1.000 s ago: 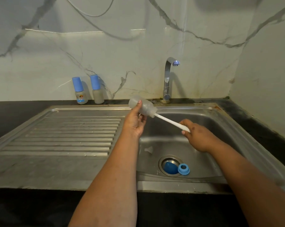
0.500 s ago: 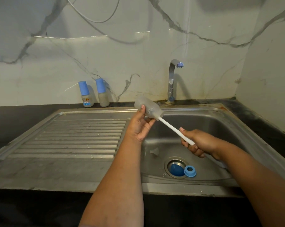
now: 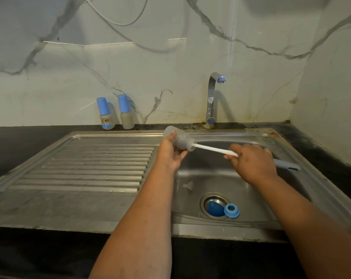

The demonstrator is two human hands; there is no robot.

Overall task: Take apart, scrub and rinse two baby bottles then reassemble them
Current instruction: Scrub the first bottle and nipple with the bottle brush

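Observation:
My left hand [image 3: 171, 153] grips a clear open baby bottle [image 3: 179, 138], held on its side above the sink's left rim. A bottle brush [image 3: 213, 149] with a white shaft goes into the bottle's mouth; its head is hidden inside. My right hand [image 3: 251, 161] grips the shaft, and the grey handle end [image 3: 287, 165] sticks out to the right. In the basin lie a clear teat [image 3: 188, 185], a dark blue cap [image 3: 214, 207] in the drain, and a light blue collar ring [image 3: 231, 210]. Two capped bottles, one with a printed picture [image 3: 106, 115] and one plain [image 3: 126, 113], stand at the wall.
The steel sink basin [image 3: 257, 200] has a ribbed drainboard [image 3: 98, 166] to its left. A chrome tap [image 3: 212, 99] stands behind the basin, with no water running. Dark countertop [image 3: 21, 137] surrounds the sink; marble wall closes the back and right.
My right hand has risen and moved back toward the bottle, so the brush shaft lies flatter and the grey handle end shows past the hand. The bottle stays in my left hand.

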